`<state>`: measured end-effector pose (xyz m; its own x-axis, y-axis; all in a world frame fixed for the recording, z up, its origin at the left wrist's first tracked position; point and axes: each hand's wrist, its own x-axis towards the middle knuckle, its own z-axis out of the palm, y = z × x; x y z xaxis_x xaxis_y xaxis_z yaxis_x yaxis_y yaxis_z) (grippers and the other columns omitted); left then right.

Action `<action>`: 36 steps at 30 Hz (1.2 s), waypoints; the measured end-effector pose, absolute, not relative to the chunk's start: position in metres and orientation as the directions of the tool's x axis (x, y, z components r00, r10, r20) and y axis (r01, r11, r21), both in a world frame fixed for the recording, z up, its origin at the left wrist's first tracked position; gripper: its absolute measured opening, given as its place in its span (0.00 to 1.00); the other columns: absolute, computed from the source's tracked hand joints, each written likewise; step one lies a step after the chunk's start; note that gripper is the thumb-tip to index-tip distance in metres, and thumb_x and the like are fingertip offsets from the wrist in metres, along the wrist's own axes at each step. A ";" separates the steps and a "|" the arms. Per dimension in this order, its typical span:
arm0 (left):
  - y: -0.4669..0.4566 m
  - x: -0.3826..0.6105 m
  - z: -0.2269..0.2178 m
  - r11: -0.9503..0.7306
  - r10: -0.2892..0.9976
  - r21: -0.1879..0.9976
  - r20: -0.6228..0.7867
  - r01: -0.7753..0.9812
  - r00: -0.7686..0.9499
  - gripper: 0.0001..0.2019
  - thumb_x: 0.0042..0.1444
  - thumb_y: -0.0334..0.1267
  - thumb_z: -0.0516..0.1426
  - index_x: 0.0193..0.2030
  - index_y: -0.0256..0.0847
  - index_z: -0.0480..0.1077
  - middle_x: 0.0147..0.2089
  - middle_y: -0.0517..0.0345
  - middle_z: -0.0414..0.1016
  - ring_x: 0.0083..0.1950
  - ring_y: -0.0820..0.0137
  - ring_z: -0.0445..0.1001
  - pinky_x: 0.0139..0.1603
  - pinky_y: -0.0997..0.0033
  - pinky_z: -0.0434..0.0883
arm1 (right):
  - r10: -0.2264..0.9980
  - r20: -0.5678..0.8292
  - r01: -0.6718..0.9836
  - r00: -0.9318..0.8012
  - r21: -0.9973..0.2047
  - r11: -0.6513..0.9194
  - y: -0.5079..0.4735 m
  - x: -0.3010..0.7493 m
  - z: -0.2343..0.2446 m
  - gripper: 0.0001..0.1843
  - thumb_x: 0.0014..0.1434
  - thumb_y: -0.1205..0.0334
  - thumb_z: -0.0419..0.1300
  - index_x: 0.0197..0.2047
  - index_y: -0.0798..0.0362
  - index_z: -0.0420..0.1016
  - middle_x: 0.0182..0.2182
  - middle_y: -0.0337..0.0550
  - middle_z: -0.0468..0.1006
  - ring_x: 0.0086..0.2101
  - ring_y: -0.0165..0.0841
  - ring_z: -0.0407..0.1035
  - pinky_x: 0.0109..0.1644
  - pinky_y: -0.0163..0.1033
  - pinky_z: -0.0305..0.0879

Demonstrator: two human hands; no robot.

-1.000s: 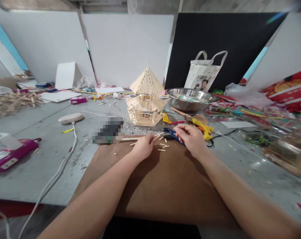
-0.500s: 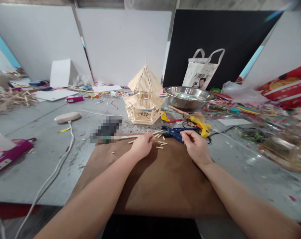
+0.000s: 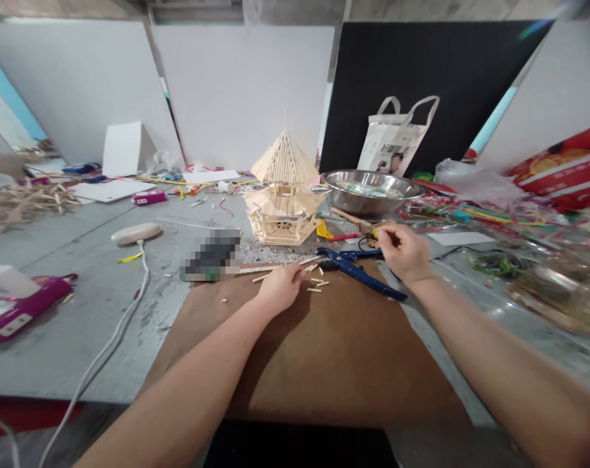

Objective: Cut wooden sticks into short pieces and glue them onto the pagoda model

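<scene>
My left hand [image 3: 279, 288] is closed in a pinch on a thin wooden stick [image 3: 308, 261], its fingers partly hiding it. Several short cut pieces of stick [image 3: 315, 290] lie just to the right of that hand on brown paper [image 3: 324, 364]. My right hand [image 3: 406, 252] has its fingers curled around a yellow hot glue gun [image 3: 375, 231], which it mostly covers. Blue-handled cutters [image 3: 353, 268] lie between the two hands, touched by neither. Behind them stands a pagoda model [image 3: 285, 201] built of wooden sticks.
A steel bowl [image 3: 370, 195] and a cloth bag [image 3: 395, 143] stand at the back right. Left of the paper lie a blurred-out dark object [image 3: 211, 255], a white device [image 3: 136, 233] with a cable and a purple power strip [image 3: 29, 305]. Plastic-wrapped materials clutter the right side.
My right hand has let go of the cutters and moved right and up to the glue gun. The cutters now lie with their handles spread. My left hand has hardly moved.
</scene>
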<state>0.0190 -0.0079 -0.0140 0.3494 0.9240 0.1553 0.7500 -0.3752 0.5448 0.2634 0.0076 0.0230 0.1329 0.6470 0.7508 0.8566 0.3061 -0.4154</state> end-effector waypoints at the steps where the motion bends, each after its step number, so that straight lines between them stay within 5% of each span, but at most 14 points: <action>1: -0.008 0.019 -0.014 -0.369 0.926 0.562 0.160 0.740 0.341 0.11 0.54 0.39 0.44 0.30 0.40 0.65 0.26 0.57 0.69 0.29 0.70 0.67 0.31 0.73 0.61 | 0.625 0.757 0.814 0.192 -0.479 0.330 0.012 0.264 0.033 0.07 0.47 0.59 0.53 0.27 0.52 0.70 0.24 0.42 0.73 0.25 0.31 0.65 0.33 0.38 0.61; 3: -0.008 0.020 -0.013 -0.356 0.932 0.614 0.178 0.704 0.316 0.10 0.52 0.40 0.46 0.28 0.40 0.64 0.23 0.59 0.67 0.28 0.71 0.66 0.30 0.74 0.60 | 0.570 0.703 0.583 0.425 -0.694 0.422 0.022 0.260 0.056 0.04 0.45 0.61 0.55 0.23 0.52 0.67 0.17 0.37 0.67 0.20 0.28 0.61 0.27 0.36 0.59; 6: -0.012 0.025 -0.007 -0.287 0.953 0.797 0.181 0.531 0.242 0.13 0.51 0.45 0.48 0.24 0.39 0.60 0.19 0.63 0.62 0.24 0.74 0.63 0.26 0.75 0.60 | 0.535 0.587 0.312 0.608 -0.796 0.519 0.036 0.239 0.088 0.04 0.48 0.63 0.48 0.26 0.51 0.62 0.14 0.31 0.61 0.13 0.24 0.55 0.16 0.33 0.52; 9: -0.025 0.032 0.009 -0.088 0.953 0.995 0.074 0.037 0.293 0.17 0.55 0.49 0.41 0.26 0.38 0.56 0.24 0.58 0.67 0.24 0.75 0.66 0.27 0.74 0.63 | 0.563 0.548 0.099 0.619 -0.765 0.637 0.045 0.207 0.107 0.03 0.47 0.65 0.48 0.24 0.51 0.61 0.11 0.29 0.59 0.12 0.23 0.53 0.15 0.31 0.49; 12: -0.043 0.039 0.029 0.036 0.888 0.933 0.135 -0.359 0.440 0.16 0.57 0.46 0.41 0.25 0.38 0.55 0.43 0.50 0.69 0.43 0.69 0.69 0.40 0.68 0.65 | 0.554 0.579 0.038 0.598 -0.711 0.703 0.050 0.176 0.114 0.03 0.49 0.64 0.48 0.26 0.51 0.60 0.11 0.28 0.58 0.12 0.23 0.52 0.15 0.32 0.48; 14: -0.055 0.043 0.040 0.115 0.853 0.924 0.096 -0.365 0.513 0.18 0.57 0.47 0.38 0.23 0.38 0.53 0.49 0.53 0.66 0.49 0.69 0.65 0.43 0.67 0.64 | 0.532 0.590 0.033 0.608 -0.688 0.725 0.054 0.161 0.117 0.04 0.51 0.63 0.46 0.27 0.51 0.59 0.12 0.29 0.57 0.13 0.23 0.52 0.16 0.32 0.48; 17: -0.067 0.046 0.045 0.220 0.799 0.891 0.069 -0.397 0.597 0.18 0.57 0.47 0.38 0.23 0.39 0.54 0.51 0.55 0.62 0.48 0.69 0.64 0.43 0.67 0.65 | 0.545 0.570 0.023 0.615 -0.704 0.710 0.059 0.150 0.123 0.06 0.54 0.63 0.43 0.29 0.50 0.58 0.14 0.29 0.56 0.15 0.24 0.51 0.19 0.32 0.50; 20: -0.071 0.048 0.036 0.355 0.727 0.774 0.124 -0.524 0.675 0.15 0.55 0.47 0.44 0.25 0.39 0.58 0.42 0.55 0.65 0.39 0.71 0.66 0.39 0.68 0.66 | 0.594 0.490 -0.033 0.638 -0.753 0.657 0.065 0.147 0.132 0.07 0.56 0.64 0.41 0.31 0.50 0.57 0.14 0.29 0.54 0.15 0.23 0.51 0.19 0.32 0.50; 23: -0.069 0.051 0.020 0.505 0.615 0.725 0.079 -0.469 0.785 0.13 0.51 0.46 0.51 0.26 0.37 0.61 0.28 0.59 0.61 0.31 0.74 0.64 0.35 0.72 0.64 | 0.642 0.436 -0.092 0.631 -0.780 0.619 0.068 0.145 0.142 0.09 0.58 0.65 0.38 0.34 0.52 0.57 0.14 0.28 0.53 0.15 0.23 0.50 0.20 0.32 0.50; 26: -0.070 0.052 0.007 0.598 0.401 0.748 0.030 -0.287 0.915 0.15 0.46 0.48 0.55 0.26 0.35 0.65 0.25 0.59 0.61 0.29 0.74 0.64 0.35 0.70 0.65 | 0.651 0.463 -0.070 0.602 -0.781 0.620 0.068 0.144 0.153 0.09 0.59 0.66 0.38 0.36 0.52 0.57 0.14 0.27 0.53 0.16 0.22 0.50 0.20 0.31 0.50; 32: -0.071 0.046 0.012 0.475 -0.289 0.851 -0.091 0.225 0.953 0.17 0.44 0.50 0.56 0.24 0.34 0.67 0.33 0.55 0.68 0.33 0.71 0.70 0.39 0.69 0.65 | 0.636 0.623 0.085 0.456 -0.742 0.665 0.058 0.146 0.149 0.07 0.57 0.65 0.43 0.31 0.51 0.59 0.14 0.27 0.57 0.15 0.21 0.51 0.18 0.29 0.50; 36: -0.054 0.032 0.023 0.404 0.131 0.912 -0.133 0.070 0.982 0.17 0.48 0.50 0.52 0.28 0.35 0.64 0.24 0.58 0.68 0.24 0.74 0.69 0.26 0.74 0.65 | 0.761 0.642 0.231 0.093 -0.758 0.610 0.041 0.157 0.106 0.06 0.52 0.63 0.50 0.26 0.53 0.64 0.14 0.30 0.62 0.13 0.21 0.53 0.17 0.30 0.50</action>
<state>0.0319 -0.0536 0.0234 0.9824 0.1313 -0.1330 0.0695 0.4037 0.9122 0.1568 0.0407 0.1058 0.0929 0.7614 0.6416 0.2307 0.6104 -0.7577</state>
